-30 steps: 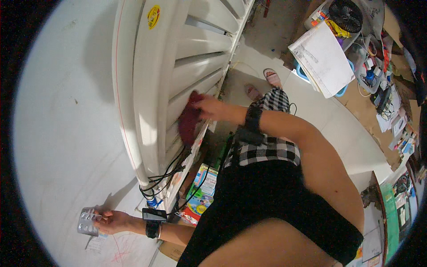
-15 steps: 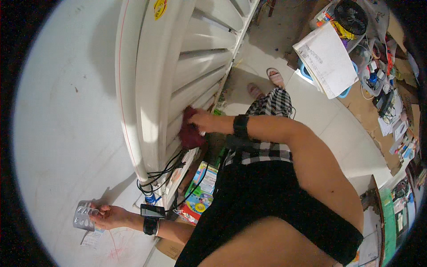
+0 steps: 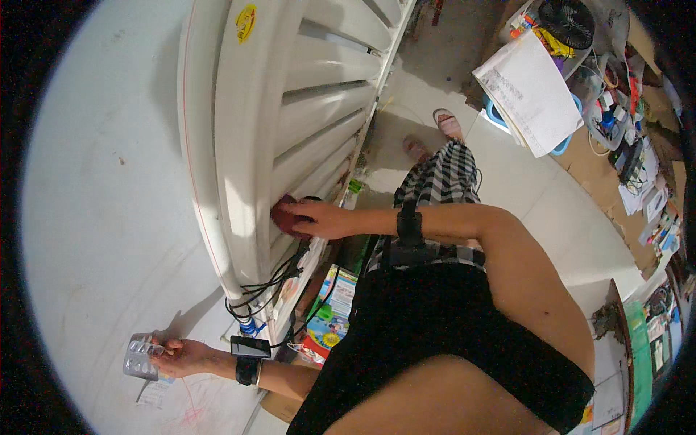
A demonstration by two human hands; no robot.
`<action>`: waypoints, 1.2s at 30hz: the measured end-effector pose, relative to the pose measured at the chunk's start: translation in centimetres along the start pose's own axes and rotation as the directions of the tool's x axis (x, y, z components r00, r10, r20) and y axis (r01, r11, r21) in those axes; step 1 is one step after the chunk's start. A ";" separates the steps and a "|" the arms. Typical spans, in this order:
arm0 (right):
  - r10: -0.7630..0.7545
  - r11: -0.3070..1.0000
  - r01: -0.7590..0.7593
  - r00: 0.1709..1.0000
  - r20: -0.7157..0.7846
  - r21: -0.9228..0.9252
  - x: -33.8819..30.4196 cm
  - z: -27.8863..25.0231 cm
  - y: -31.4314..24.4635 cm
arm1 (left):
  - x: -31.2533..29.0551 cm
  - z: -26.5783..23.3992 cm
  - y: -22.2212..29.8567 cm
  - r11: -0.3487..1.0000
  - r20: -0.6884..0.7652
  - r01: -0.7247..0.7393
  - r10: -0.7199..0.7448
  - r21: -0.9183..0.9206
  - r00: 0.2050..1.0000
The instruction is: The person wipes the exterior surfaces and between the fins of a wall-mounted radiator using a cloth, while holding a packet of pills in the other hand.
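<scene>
My right hand (image 3: 322, 219) is pressed to a dark red cloth (image 3: 288, 216), fingers closed over part of it. The cloth lies against the slats of a white panel-like piece of furniture (image 3: 250, 145), near its lower end. Off to the left, my left hand (image 3: 181, 357) is beside the pale wall, fingers bent around a clear plastic blister pack (image 3: 141, 357) with rounded pockets. Part of the pack is hidden by the fingers. Both wrists wear black straps, and a small dark device (image 3: 250, 346) sits on the left one.
Black cables (image 3: 264, 290) are bundled at the panel's lower corner. A colourful printed package (image 3: 330, 312) stands beside my body. At the far right, a stack of paper (image 3: 529, 94) lies on a blue container, near a black fan (image 3: 565, 23) and assorted clutter. A yellow sticker (image 3: 246, 23) marks the panel.
My right hand has moved left with the red cloth, further onto the slats. My left hand and the blister pack have shifted slightly to the right.
</scene>
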State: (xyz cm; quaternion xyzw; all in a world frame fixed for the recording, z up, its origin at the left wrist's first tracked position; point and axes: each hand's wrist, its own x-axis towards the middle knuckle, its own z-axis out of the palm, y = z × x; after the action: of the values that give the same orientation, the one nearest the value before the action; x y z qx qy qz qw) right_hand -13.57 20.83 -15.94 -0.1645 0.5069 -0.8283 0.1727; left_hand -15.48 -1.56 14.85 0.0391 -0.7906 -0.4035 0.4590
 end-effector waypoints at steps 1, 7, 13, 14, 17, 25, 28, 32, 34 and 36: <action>0.089 0.992 -0.084 0.994 0.061 -0.090 0.3 0.2 -0.9 | -0.1 0.0 0.3 1.000 0.003 -0.002 0.002 0.006 1.000; -0.016 0.967 0.032 0.998 0.065 -0.253 0.7 -1.8 2.9 | -0.8 0.0 1.3 0.968 0.116 -0.196 0.179 0.157 0.977; 0.446 0.609 -0.291 0.895 0.016 -0.738 0.4 -6.2 16.9 | 1.0 -0.7 -1.0 0.979 0.097 -0.180 0.170 0.097 0.981; 0.441 0.608 -0.293 0.897 0.007 -0.737 0.7 -6.2 17.2 | 0.6 -0.1 -0.6 0.997 0.063 -0.067 0.066 0.026 0.996; 0.277 0.916 -0.209 0.947 0.163 -0.342 0.9 -4.3 8.8 | -1.2 0.6 0.3 1.000 0.002 0.005 -0.005 0.025 1.000; 0.152 0.948 -0.114 0.983 0.107 -0.296 0.8 -2.8 2.3 | -1.0 2.2 0.8 1.000 -0.076 -0.018 0.018 0.006 0.997; 0.331 0.874 -0.314 0.943 -0.017 -0.371 -0.3 -4.2 6.9 | -0.1 -0.1 -0.3 1.000 -0.060 0.017 -0.017 0.000 0.998; 0.625 0.547 -0.423 0.781 0.016 -0.723 -1.4 -7.5 15.5 | -0.2 -0.3 -0.2 0.936 0.054 -0.276 0.271 0.221 0.961; 0.667 0.438 -0.433 0.744 -0.039 -0.788 -3.4 -9.2 16.6 | -1.0 1.0 0.4 0.999 -0.054 0.050 -0.050 -0.010 0.997; 0.565 0.646 -0.527 0.817 -0.119 -0.553 -5.3 -11.0 16.6 | -0.6 1.0 0.5 0.999 -0.062 0.043 -0.044 -0.015 0.997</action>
State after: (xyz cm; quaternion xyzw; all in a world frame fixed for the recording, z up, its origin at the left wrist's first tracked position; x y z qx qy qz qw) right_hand -11.81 24.74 -36.13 -0.0740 0.7473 -0.5444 0.3737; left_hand -15.75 -0.39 14.53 0.0657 -0.7722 -0.4172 0.4748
